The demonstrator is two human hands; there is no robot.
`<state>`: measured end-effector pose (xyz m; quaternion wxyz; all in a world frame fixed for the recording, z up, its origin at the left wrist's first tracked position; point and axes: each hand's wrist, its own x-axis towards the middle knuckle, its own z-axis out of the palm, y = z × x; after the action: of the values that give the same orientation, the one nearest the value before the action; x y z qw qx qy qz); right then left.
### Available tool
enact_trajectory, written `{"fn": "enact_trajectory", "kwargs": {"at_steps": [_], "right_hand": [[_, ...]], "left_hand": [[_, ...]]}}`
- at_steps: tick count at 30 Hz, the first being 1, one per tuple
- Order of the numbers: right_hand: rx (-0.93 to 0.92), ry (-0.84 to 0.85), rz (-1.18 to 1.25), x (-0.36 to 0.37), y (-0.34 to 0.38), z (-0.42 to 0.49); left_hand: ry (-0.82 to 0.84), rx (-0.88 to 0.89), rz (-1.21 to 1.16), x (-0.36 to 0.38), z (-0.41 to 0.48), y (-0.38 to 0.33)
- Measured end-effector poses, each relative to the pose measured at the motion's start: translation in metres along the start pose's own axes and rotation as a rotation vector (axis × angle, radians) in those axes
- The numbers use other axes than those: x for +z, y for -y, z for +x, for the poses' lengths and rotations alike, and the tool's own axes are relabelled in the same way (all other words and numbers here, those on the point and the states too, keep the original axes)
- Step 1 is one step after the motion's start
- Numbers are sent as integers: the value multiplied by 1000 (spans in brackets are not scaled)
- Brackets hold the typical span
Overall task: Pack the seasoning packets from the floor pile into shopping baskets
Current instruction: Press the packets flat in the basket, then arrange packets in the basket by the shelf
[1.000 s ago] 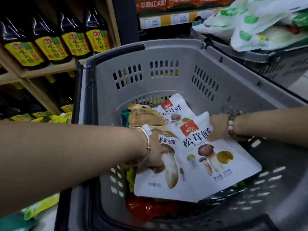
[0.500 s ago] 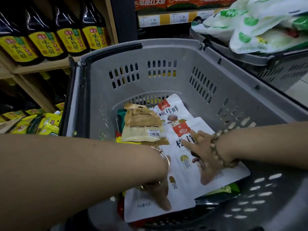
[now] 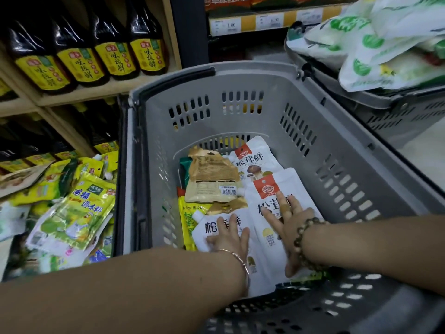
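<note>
Head view has both hands inside the grey slotted plastic shopping basket (image 3: 337, 165), fingers straight and spread, gripping nothing. The left hand (image 3: 228, 236) presses flat on a white spouted seasoning pouch (image 3: 207, 229). The right hand (image 3: 287, 227) presses on a white mushroom-printed pouch (image 3: 267, 189) just beside it. These glossy pouches overlap on an uneven layer, so they could slide or spring up once the pressure lifts, wasting room needed for the yellow-green packet pile (image 3: 79, 213) on the floor at left.

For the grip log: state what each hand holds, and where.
Nothing held. Left hand lies flat on the spouted white pouch, right hand on the red-badged pouch beside it.
</note>
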<state>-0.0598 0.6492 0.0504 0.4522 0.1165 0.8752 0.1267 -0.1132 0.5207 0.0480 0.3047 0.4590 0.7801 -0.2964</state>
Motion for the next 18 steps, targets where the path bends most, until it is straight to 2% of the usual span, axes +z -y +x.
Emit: {"fn": "enact_trajectory", "kwargs": {"at_steps": [5, 9, 13, 18], "right_hand": [[-76, -15, 58, -18, -14, -9], [-118, -103, 164, -33, -25, -30], [-72, -261, 355, -57, -8, -65], [-43, -556, 620, -121, 55, -113]], "left_hand": [[56, 22, -204, -21, -4, 14], [-13, 98, -274, -48, -24, 33], [-268, 183, -361, -72, -74, 72], [-708, 152, -608, -53, -148, 157]]}}
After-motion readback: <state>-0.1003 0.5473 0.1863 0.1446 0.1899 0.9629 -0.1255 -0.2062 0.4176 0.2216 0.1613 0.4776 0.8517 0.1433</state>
